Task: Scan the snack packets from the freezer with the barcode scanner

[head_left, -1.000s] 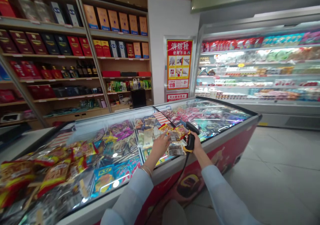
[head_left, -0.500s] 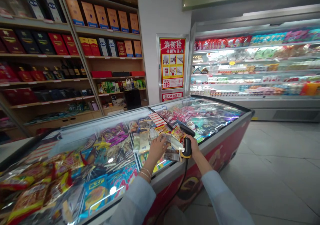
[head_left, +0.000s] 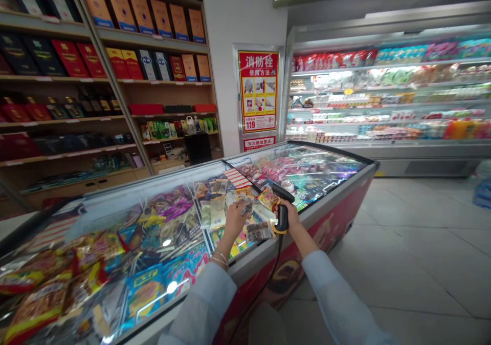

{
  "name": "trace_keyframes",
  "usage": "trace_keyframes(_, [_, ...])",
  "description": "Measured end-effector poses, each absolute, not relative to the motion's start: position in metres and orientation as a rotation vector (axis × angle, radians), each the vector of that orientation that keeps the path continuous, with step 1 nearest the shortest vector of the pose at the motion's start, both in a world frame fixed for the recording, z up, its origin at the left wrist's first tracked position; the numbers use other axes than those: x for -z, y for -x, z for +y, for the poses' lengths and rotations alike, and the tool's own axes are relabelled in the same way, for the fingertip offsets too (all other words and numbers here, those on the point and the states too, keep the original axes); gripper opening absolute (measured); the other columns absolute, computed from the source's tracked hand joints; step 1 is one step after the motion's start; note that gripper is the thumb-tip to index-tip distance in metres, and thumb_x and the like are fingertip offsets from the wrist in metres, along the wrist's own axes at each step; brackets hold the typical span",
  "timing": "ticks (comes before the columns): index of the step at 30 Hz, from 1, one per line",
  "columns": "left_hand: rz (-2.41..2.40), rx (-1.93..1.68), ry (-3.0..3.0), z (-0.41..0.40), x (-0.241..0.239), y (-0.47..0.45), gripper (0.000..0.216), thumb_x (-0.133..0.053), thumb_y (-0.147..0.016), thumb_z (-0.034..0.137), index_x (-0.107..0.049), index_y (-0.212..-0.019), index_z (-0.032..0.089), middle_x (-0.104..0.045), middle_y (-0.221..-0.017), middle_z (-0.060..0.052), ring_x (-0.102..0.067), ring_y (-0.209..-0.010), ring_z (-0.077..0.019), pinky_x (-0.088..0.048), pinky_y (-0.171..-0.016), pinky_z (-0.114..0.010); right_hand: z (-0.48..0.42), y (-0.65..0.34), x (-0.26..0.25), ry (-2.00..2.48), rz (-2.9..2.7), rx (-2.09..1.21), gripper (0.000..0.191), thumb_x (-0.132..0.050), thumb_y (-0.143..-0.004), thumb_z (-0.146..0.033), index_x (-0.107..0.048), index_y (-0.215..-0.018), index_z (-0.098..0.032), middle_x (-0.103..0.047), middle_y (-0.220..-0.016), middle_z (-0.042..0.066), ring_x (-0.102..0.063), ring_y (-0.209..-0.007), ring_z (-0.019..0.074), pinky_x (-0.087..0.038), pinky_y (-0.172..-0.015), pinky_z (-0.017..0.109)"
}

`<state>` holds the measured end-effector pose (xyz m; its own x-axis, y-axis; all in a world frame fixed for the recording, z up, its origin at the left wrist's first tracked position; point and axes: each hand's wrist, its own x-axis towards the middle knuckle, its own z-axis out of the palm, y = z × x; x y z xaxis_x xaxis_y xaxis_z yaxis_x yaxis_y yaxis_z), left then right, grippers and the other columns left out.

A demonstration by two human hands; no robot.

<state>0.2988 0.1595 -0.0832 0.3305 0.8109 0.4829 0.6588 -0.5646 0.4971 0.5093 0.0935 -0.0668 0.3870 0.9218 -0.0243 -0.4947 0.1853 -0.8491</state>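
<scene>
I stand at a long chest freezer with a red front and glass lids, packed with colourful frozen-food packets. My left hand reaches into the open section and its fingers are closed on a small clear snack packet. My right hand grips a black and yellow barcode scanner by the handle, its head just right of that packet. The scanner's black cable hangs down the freezer front. Both arms wear light blue sleeves.
Wooden shelves of boxed goods line the left wall. A red fire-hydrant notice hangs on the white pillar behind the freezer. An open lit chiller runs along the right wall. Grey tiled floor spreads to the right.
The view has shifted right, so everything slid left in frame. My left hand has lifted a packet up from the pile toward the scanner; the right hand kept its grip on the scanner.
</scene>
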Motion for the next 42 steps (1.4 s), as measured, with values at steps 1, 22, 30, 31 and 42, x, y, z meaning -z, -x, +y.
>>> trace_keyframes(1, [1.317, -1.114, -2.311, 0.161, 0.082, -0.298, 0.041, -0.062, -0.084, 0.012, -0.067, -0.122, 0.028, -0.061, -0.113, -0.007, -0.061, -0.101, -0.0207, -0.051, -0.093, -0.038, 0.093, -0.509, 0.067, 0.911, -0.574, -1.079, 0.031, -0.075, -0.066, -0.044, -0.057, -0.058, -0.019, -0.06, -0.048, 0.001, -0.052, -0.037, 0.0121, -0.043, -0.036, 0.023])
trace_keyframes(22, [1.394, -1.716, -1.902, 0.098, 0.023, -0.154, 0.082, -0.064, -0.081, 0.016, -0.029, -0.155, 0.027, -0.057, -0.14, -0.012, -0.055, -0.13, -0.028, -0.048, -0.105, -0.041, 0.076, -0.438, 0.036, 0.837, -0.659, -1.091, 0.027, -0.075, -0.063, -0.04, -0.056, -0.065, -0.021, -0.061, -0.05, -0.001, -0.052, -0.038, 0.0124, -0.043, -0.035, 0.023])
trace_keyframes(30, [1.717, -1.621, -1.748, 0.084, 0.059, -0.133, 0.091, -0.059, -0.085, 0.018, -0.008, -0.16, 0.027, -0.062, -0.138, -0.015, -0.065, -0.118, -0.0298, -0.053, -0.093, -0.041, 0.059, -0.36, 0.027, 0.809, -0.902, -1.242, 0.027, -0.075, -0.067, -0.042, -0.061, -0.068, -0.019, -0.06, -0.05, -0.001, -0.05, -0.035, 0.0122, -0.042, -0.033, 0.025])
trace_keyframes(31, [1.729, -1.601, -1.752, 0.083, 0.062, -0.133, 0.089, -0.058, -0.086, 0.018, -0.01, -0.16, 0.028, -0.06, -0.14, -0.014, -0.064, -0.121, -0.0299, -0.053, -0.094, -0.041, 0.057, -0.354, 0.028, 0.814, -0.937, -1.245, 0.027, -0.075, -0.067, -0.042, -0.062, -0.067, -0.019, -0.06, -0.05, -0.001, -0.05, -0.035, 0.0122, -0.042, -0.034, 0.025])
trace_keyframes(42, [1.776, -1.629, -1.836, 0.078, 0.07, -0.136, 0.071, -0.045, -0.09, 0.012, -0.025, -0.157, 0.025, -0.058, -0.138, -0.014, -0.057, -0.127, -0.0272, -0.049, -0.102, -0.041, 0.054, -0.338, 0.034, 0.895, -1.072, -1.297, 0.027, -0.076, -0.064, -0.041, -0.064, -0.067, -0.017, -0.059, -0.048, -0.002, -0.052, -0.036, 0.0127, -0.042, -0.034, 0.024])
